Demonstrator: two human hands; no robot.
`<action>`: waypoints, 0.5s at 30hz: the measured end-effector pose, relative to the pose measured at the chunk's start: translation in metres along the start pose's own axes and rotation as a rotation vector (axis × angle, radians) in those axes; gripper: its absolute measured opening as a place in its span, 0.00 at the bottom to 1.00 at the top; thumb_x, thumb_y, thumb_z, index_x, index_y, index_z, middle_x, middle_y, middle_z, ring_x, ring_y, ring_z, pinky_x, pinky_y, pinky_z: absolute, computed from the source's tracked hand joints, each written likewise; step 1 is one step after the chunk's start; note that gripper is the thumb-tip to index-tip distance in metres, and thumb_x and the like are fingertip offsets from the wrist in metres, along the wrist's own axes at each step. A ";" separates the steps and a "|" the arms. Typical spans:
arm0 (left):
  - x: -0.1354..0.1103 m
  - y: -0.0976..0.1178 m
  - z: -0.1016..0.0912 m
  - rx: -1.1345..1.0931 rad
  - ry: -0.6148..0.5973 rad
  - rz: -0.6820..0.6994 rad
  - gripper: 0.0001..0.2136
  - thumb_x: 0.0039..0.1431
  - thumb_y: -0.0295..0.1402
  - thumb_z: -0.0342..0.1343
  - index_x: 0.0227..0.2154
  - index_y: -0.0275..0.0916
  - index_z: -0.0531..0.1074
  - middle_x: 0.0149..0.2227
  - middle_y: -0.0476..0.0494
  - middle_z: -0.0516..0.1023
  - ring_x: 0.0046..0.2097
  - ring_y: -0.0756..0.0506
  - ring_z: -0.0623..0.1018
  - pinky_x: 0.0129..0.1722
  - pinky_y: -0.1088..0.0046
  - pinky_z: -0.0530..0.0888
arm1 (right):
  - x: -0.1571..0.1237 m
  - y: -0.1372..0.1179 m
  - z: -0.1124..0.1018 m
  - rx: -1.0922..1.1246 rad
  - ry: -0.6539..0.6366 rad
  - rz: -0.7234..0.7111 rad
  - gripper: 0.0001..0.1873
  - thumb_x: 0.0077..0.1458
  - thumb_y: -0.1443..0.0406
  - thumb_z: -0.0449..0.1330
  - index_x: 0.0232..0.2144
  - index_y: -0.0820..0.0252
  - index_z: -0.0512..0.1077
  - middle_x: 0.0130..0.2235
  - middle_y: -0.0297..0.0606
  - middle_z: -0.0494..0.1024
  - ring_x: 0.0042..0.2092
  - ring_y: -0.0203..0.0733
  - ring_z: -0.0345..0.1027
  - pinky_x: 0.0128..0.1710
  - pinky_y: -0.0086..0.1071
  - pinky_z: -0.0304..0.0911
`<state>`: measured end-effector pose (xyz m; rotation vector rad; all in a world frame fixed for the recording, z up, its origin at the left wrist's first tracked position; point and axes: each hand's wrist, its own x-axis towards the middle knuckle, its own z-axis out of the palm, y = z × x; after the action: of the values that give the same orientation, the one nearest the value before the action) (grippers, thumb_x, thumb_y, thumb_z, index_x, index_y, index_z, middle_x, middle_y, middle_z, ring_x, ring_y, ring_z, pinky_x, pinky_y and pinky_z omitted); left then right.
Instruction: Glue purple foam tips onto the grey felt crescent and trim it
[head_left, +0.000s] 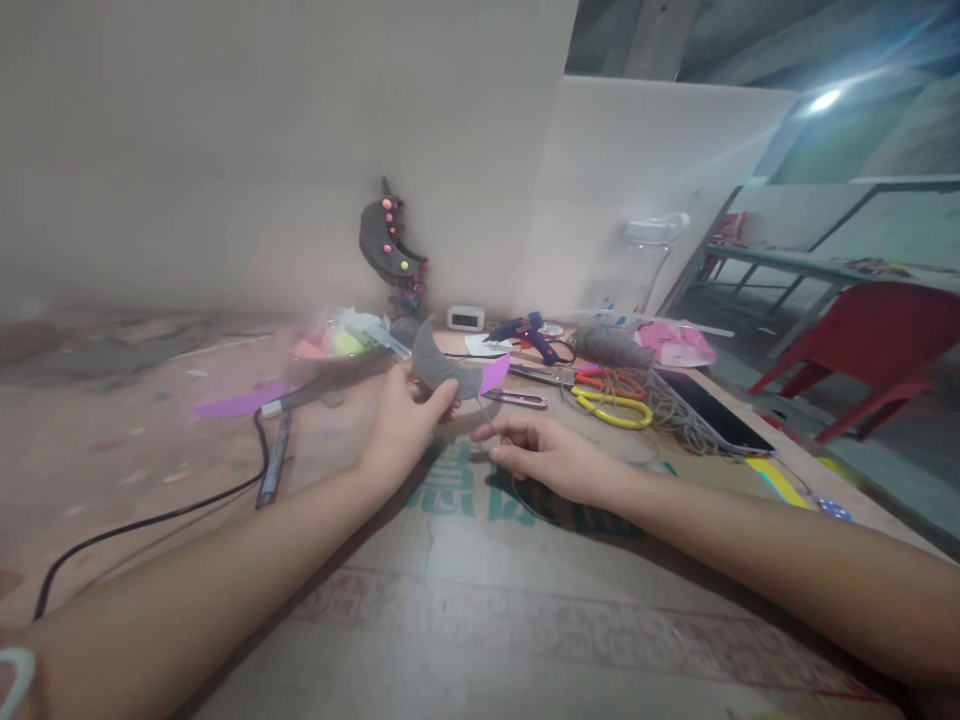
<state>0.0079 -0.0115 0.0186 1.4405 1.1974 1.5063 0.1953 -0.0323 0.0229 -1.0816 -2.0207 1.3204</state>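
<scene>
My left hand (412,425) grips a crescent moon (442,370) wrapped mostly in grey yarn, its thumb pressed on the front. Bare purple (495,374) shows at the crescent's right tip. From there a thin strand of grey yarn (486,411) runs down to my right hand (536,450), whose bent thumb and fingers close around it. A loop of the strand seems to hang below that hand. Just behind lie a thread snipper (517,399) and scissors with yellow handles (613,408).
A glue gun (529,335), a small digital clock (465,318) and a grey yarn ball (611,345) stand at the back. A phone (712,412) lies right; a black cable (150,522) crosses the left. A decorated crescent (382,240) hangs on the wall; a bottle (645,265) stands nearby.
</scene>
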 end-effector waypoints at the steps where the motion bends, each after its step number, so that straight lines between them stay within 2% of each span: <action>1: 0.000 0.000 0.000 -0.002 0.010 -0.011 0.16 0.52 0.37 0.60 0.39 0.37 0.63 0.26 0.51 0.75 0.26 0.50 0.76 0.27 0.75 0.72 | -0.002 -0.001 0.001 -0.059 0.026 -0.032 0.12 0.60 0.63 0.54 0.43 0.62 0.73 0.32 0.36 0.78 0.33 0.37 0.71 0.35 0.30 0.64; 3: -0.001 0.000 -0.001 -0.009 -0.001 -0.039 0.21 0.53 0.37 0.60 0.46 0.36 0.61 0.25 0.52 0.75 0.25 0.50 0.75 0.26 0.75 0.71 | -0.006 -0.002 0.001 -0.197 0.061 -0.106 0.11 0.62 0.64 0.52 0.36 0.62 0.74 0.37 0.39 0.79 0.38 0.38 0.72 0.40 0.31 0.64; 6: -0.003 -0.003 -0.001 0.015 -0.076 -0.045 0.25 0.55 0.37 0.57 0.55 0.36 0.60 0.23 0.54 0.74 0.24 0.50 0.73 0.25 0.76 0.69 | -0.010 -0.005 0.001 -0.384 0.044 -0.183 0.15 0.64 0.62 0.50 0.34 0.61 0.75 0.36 0.39 0.80 0.39 0.39 0.72 0.41 0.31 0.63; 8: -0.002 -0.008 -0.001 0.064 -0.134 -0.050 0.19 0.57 0.37 0.55 0.51 0.37 0.68 0.25 0.51 0.75 0.25 0.50 0.74 0.27 0.75 0.69 | -0.011 -0.005 0.002 -0.458 0.036 -0.208 0.16 0.65 0.61 0.50 0.34 0.61 0.75 0.36 0.39 0.80 0.38 0.39 0.72 0.39 0.31 0.63; 10: -0.001 -0.013 -0.001 0.126 -0.195 -0.061 0.13 0.58 0.38 0.54 0.42 0.37 0.74 0.32 0.46 0.78 0.29 0.49 0.76 0.30 0.74 0.70 | -0.012 -0.004 0.002 -0.505 0.031 -0.230 0.16 0.65 0.61 0.49 0.34 0.61 0.75 0.35 0.39 0.80 0.37 0.39 0.71 0.39 0.31 0.63; 12: -0.001 -0.017 -0.002 0.162 -0.246 -0.033 0.13 0.59 0.39 0.53 0.40 0.38 0.76 0.38 0.44 0.79 0.35 0.46 0.78 0.35 0.72 0.71 | -0.012 -0.002 0.002 -0.530 0.025 -0.254 0.16 0.65 0.62 0.49 0.34 0.61 0.75 0.36 0.39 0.80 0.37 0.39 0.72 0.39 0.31 0.63; 15: -0.002 -0.018 -0.001 0.217 -0.301 0.040 0.14 0.59 0.38 0.53 0.44 0.38 0.74 0.42 0.42 0.78 0.40 0.45 0.77 0.40 0.69 0.71 | -0.012 0.000 0.002 -0.544 0.029 -0.290 0.15 0.65 0.62 0.50 0.34 0.61 0.75 0.35 0.39 0.80 0.37 0.38 0.72 0.39 0.30 0.63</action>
<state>0.0049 -0.0080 0.0007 1.7721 1.1760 1.1593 0.2008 -0.0432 0.0221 -0.9599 -2.4729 0.6180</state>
